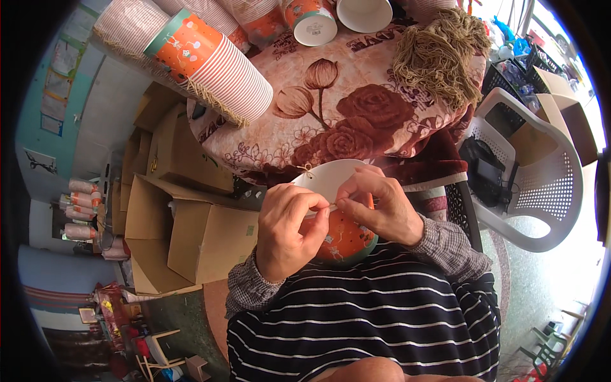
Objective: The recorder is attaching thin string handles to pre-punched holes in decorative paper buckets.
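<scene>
While the left hand [284, 228] presses thumb and forefinger together, the right hand [380, 202] pinches just beside it, the two seemingly gripping a thin strand [332, 207], too small to identify surely. Beneath them the paper bucket [347, 240] rests tilted on the striped lap [363, 299], near side of the table [254, 145], mouth toward it. It should be light and fairly stiff, a little slippery and easily dented; the rim looks the firmest place to hold, squeezing gently. Outside it is orange with small pale figures and a green band around the base; inside it is white, and a string knot [307, 170] sits at the rim's table side. Nested buckets [245, 83] lie on the table's left, a heap of string [442, 57] on its right. Cardboard boxes [216, 239] stand left of the table, a white chair [540, 202] right of it.
</scene>
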The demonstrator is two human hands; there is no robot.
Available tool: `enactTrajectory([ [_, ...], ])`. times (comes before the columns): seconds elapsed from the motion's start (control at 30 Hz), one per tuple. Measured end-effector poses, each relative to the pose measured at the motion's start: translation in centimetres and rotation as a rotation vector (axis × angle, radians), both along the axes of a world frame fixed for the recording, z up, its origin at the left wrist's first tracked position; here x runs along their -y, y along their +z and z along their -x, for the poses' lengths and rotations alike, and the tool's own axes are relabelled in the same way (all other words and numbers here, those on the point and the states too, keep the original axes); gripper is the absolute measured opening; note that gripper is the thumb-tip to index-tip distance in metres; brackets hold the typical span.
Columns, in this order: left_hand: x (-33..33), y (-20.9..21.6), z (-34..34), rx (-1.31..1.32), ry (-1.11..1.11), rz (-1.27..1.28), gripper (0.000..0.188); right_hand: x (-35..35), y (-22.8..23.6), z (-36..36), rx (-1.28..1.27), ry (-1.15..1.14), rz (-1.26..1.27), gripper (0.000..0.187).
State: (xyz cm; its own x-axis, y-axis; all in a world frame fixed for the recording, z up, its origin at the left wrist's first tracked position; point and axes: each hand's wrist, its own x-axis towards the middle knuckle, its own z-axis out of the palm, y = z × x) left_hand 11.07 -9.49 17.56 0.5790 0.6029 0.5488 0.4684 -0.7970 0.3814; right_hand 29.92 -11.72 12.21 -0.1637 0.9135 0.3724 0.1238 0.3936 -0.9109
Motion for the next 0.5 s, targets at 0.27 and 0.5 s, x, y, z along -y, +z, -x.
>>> enactTrajectory([
  [0.27, -0.27, 0.45, 0.02, -0.095, -0.018, 0.128, 0.014, 0.12, 0.14, 0.03, 0.012, 0.001, -0.012, 0.006],
  [0.5, -0.92, 0.86, 0.19, -0.044, -0.040, 0.339, 0.011, 0.01, -0.08, 0.08, -0.006, 0.012, -0.046, 0.007],
])
